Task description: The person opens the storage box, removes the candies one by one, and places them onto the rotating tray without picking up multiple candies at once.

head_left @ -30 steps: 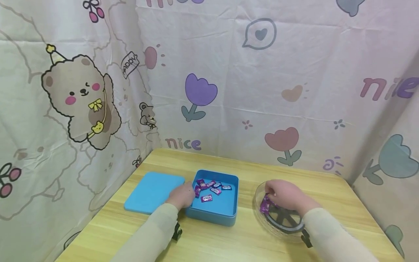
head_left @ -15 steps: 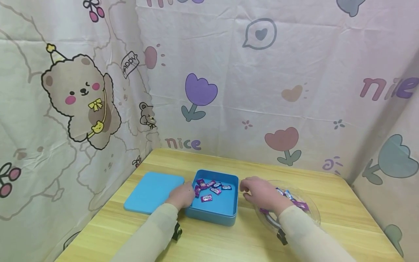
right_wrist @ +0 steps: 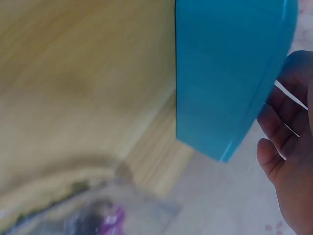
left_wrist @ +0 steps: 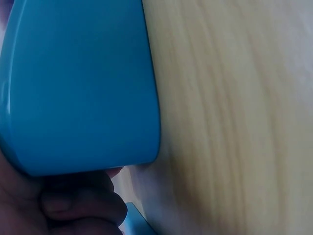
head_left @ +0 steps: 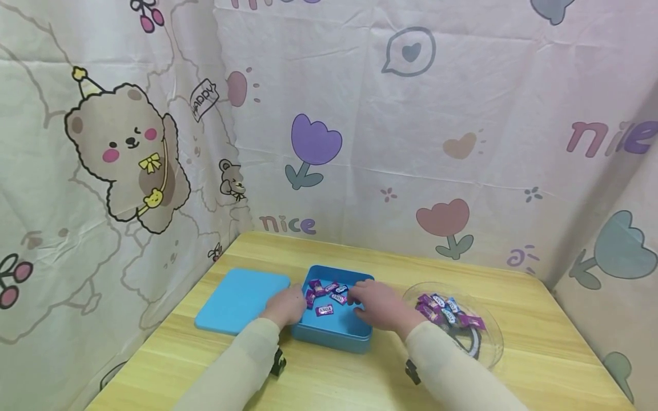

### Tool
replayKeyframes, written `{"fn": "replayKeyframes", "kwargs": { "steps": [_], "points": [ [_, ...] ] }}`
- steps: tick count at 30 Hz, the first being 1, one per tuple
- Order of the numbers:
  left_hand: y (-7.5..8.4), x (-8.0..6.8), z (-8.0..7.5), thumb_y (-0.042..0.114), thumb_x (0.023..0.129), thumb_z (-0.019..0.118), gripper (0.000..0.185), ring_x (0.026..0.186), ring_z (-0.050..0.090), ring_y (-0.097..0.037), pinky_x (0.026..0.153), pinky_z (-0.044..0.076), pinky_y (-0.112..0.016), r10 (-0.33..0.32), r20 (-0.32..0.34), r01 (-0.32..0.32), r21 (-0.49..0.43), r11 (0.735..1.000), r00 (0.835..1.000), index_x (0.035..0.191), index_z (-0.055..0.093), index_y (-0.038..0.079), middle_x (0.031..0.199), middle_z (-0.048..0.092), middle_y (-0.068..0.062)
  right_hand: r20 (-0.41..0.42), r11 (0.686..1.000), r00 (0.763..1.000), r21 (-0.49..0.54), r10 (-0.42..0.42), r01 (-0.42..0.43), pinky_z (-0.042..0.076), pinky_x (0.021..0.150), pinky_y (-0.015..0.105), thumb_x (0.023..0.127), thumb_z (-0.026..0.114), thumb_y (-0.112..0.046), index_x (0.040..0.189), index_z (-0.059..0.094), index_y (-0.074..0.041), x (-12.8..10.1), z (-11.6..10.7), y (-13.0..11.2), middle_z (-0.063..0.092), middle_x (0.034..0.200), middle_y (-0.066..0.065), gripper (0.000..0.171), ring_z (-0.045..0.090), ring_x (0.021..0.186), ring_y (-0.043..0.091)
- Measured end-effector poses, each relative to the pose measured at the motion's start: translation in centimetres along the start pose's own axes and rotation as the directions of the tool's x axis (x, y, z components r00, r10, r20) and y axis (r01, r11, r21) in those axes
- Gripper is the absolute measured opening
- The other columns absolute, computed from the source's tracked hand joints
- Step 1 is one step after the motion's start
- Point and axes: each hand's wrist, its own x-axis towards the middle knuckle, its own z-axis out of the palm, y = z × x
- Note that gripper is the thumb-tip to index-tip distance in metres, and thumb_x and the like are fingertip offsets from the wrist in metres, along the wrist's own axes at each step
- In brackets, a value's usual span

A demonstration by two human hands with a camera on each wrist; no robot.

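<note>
Blue square box [head_left: 339, 334], lid off, holds purple-wrapped candies [head_left: 325, 310]; wrapper print unreadable. Left hand [head_left: 285, 306] grips its left wall. Right hand [head_left: 377, 305] hovers over it, grip indiscernible.

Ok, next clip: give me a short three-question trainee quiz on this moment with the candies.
1. True or false: the flat blue lid sits on top of the blue box.
2. Which is the right hand over? A) the lid B) the blue box C) the clear dish
3. Fill in: the left hand rests at the box's ____ side, next to the lid.

Key
1. False: the lid lies flat on the table, left of the box.
2. B: it is over the open box, by the wrapped candies inside; whether it holds one cannot be told.
3. Left.
</note>
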Motion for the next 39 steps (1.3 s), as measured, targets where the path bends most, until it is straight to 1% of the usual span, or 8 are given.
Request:
{"fn": "replayKeyframes", "kwargs": {
  "steps": [4,12,18,23,28,30,36,39],
  "points": [
    [-0.1,-0.1,-0.1,0.015,0.102,0.05,0.038,0.089,0.055,-0.028,0.085,0.052,-0.049,0.001,-0.002,-0.001,-0.012,1.0,1.0,0.131,0.055,-0.009,0.118,0.064,-0.015,0.031,1.0,1.0,0.01,0.0,0.0,0.054,0.085,0.033,0.093,0.074,-0.022,0.11,0.073,-0.022,0.8,0.9,-0.8,0.066,0.102,-0.008,0.017,0.058,0.095,0.013],
    [0.1,0.0,0.0,0.016,0.103,0.049,0.035,0.083,0.054,-0.026,0.072,0.051,-0.042,0.004,0.006,-0.004,-0.001,1.0,1.0,0.128,0.055,-0.008,0.107,0.063,-0.012,0.107,0.998,0.994,0.04,0.033,-0.038,0.052,0.097,0.04,0.094,0.073,-0.027,0.126,0.07,-0.028,2.0,2.0,-1.6,0.066,0.121,-0.007,0.031,0.06,0.115,0.018],
    [0.0,0.2,-0.2,0.016,0.102,0.049,0.036,0.082,0.054,-0.026,0.069,0.05,-0.04,0.005,0.002,-0.005,0.003,1.0,1.0,0.129,0.055,-0.008,0.108,0.064,-0.012,0.116,0.999,0.993,0.024,-0.027,0.025,0.049,0.102,0.039,0.095,0.073,-0.027,0.13,0.069,-0.025,2.9,2.2,-1.9,0.065,0.126,-0.007,0.035,0.059,0.12,0.018],
    [-0.1,0.2,-0.2,0.015,0.102,0.051,0.037,0.083,0.055,-0.025,0.073,0.052,-0.043,0.019,0.002,-0.019,0.017,1.0,1.0,0.13,0.055,-0.008,0.112,0.065,-0.014,0.125,0.998,0.99,0.022,-0.063,0.061,0.046,0.105,0.043,0.097,0.069,-0.025,0.132,0.069,-0.024,3.8,2.9,-2.5,0.064,0.132,-0.006,0.035,0.057,0.126,0.02],
    [-0.2,0.1,-0.1,0.015,0.102,0.051,0.038,0.087,0.056,-0.025,0.086,0.054,-0.049,0.03,0.001,-0.03,0.026,0.999,1.0,0.131,0.055,-0.008,0.118,0.065,-0.016,0.136,0.998,0.99,0.046,-0.043,0.037,0.05,0.1,0.044,0.095,0.072,-0.025,0.128,0.07,-0.026,4.5,3.3,-3.2,0.064,0.124,-0.008,0.033,0.061,0.117,0.018],
    [-0.2,0.1,-0.1,0.015,0.102,0.05,0.038,0.087,0.056,-0.025,0.086,0.053,-0.049,0.034,0.0,-0.034,0.028,0.999,0.999,0.131,0.055,-0.009,0.118,0.065,-0.016,0.144,0.998,0.988,0.052,-0.045,0.038,0.05,0.099,0.042,0.095,0.072,-0.024,0.125,0.071,-0.026,4.7,3.5,-3.3,0.065,0.12,-0.009,0.03,0.062,0.114,0.016],
    [-0.3,0.0,-0.1,0.014,0.102,0.05,0.033,0.081,0.054,-0.026,0.072,0.051,-0.042,0.04,-0.005,-0.04,0.027,0.999,0.999,0.125,0.057,-0.008,0.105,0.064,-0.012,0.168,0.997,0.985,0.078,-0.034,0.021,0.051,0.097,0.037,0.097,0.071,-0.026,0.118,0.074,-0.026,5.0,4.0,-3.2,0.067,0.111,-0.012,0.022,0.064,0.107,0.011],
    [-0.3,0.0,-0.2,0.014,0.102,0.05,0.033,0.081,0.054,-0.025,0.073,0.052,-0.043,0.031,-0.007,-0.03,0.02,0.999,1.0,0.125,0.057,-0.008,0.105,0.064,-0.012,0.17,0.997,0.985,0.078,-0.005,-0.008,0.053,0.094,0.037,0.096,0.072,-0.027,0.113,0.075,-0.028,5.0,4.0,-3.1,0.067,0.104,-0.014,0.017,0.064,0.102,0.01]
  ]
}}
